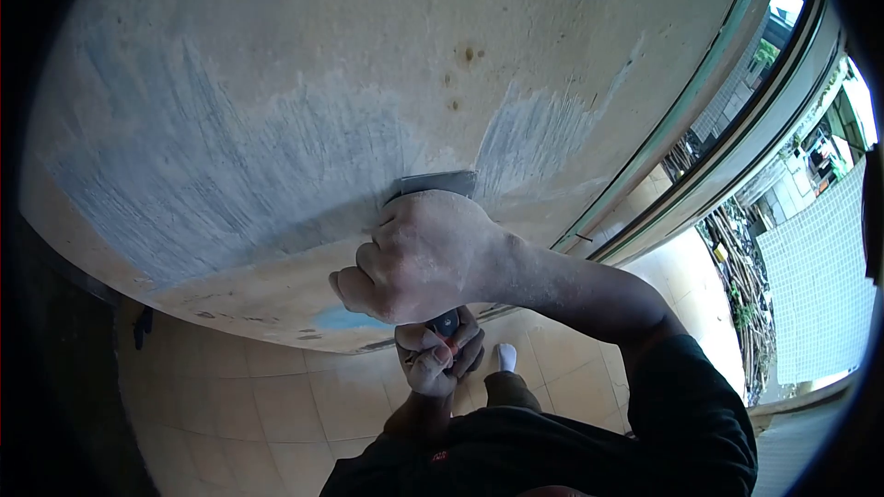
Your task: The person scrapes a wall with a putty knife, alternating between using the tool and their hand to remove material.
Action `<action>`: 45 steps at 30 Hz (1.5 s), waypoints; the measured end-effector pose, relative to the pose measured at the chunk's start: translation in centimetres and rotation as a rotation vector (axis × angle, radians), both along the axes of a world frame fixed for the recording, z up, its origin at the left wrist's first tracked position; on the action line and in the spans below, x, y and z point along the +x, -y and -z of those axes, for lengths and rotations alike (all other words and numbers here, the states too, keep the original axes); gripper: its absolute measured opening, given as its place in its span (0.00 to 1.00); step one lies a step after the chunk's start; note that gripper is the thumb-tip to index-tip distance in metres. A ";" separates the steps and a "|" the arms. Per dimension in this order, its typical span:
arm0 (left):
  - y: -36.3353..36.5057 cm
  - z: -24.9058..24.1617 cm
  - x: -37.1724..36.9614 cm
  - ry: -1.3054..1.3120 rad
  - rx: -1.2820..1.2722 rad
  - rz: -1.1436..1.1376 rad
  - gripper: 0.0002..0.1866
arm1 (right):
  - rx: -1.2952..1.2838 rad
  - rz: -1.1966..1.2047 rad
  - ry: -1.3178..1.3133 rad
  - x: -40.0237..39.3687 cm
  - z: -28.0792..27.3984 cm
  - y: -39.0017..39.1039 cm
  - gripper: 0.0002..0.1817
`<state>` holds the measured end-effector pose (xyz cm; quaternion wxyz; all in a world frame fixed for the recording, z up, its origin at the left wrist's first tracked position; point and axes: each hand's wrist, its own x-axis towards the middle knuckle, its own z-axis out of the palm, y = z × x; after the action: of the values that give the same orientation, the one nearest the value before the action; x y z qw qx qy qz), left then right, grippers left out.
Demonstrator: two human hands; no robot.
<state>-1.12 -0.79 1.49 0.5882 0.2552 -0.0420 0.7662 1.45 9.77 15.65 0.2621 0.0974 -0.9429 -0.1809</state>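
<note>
- While the right hand (424,258) is curled in a fist around a tool with a flat blade (440,184), the handle is hidden inside the fist.
- The flat blade sticks out just past the knuckles, against the wall (322,28). I can't tell how hard it presses.
- White dust is on the right hand.
- Below the flat blade, the left hand (431,364) is closed around a small tool (446,323) with a dark part and a red part. I can't tell what kind of tool it is.
- The left hand is just under the right hand. I can't tell if they touch.
- To the left of the flat blade, a big gray patch (276,156) with lots of streaks covers the wall.
- To the right of the flat blade, a smaller gray patch (534,138) has thin lines.
- Above the flat blade are some brown spots (470,54).
- Below the flat blade and to its left is a blue patch (345,317).
- Well below the flat blade is the tile floor (276,396), with a white foot (506,357) on it.
- Far to the right of the flat blade, a pile of sticks (750,267) lies outside.
</note>
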 end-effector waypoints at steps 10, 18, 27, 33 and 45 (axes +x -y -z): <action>1.4 -1.1 1.1 -0.033 0.003 -0.042 0.08 | -0.075 -0.031 0.011 0.6 -0.8 0.6 0.13; 0.3 -2.1 0.4 -0.129 0.062 -0.055 0.11 | -0.054 -0.024 -0.001 0.5 -2.2 0.1 0.14; -0.3 -2.2 -0.3 -0.175 0.187 -0.082 0.08 | -0.026 -0.010 -0.036 0.2 -3.1 0.1 0.14; 0.3 -3.1 0.7 -0.096 0.103 -0.071 0.12 | 0.057 -0.028 -0.139 0.6 -1.9 -0.2 0.15; -0.2 -4.3 -0.2 -0.148 0.138 -0.082 0.11 | 0.061 0.004 -0.199 -0.2 -4.3 0.1 0.16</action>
<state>-1.33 -0.56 5.75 0.5391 0.3527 -0.0406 0.7638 1.29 9.64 19.98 0.3512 0.0847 -0.9064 -0.2188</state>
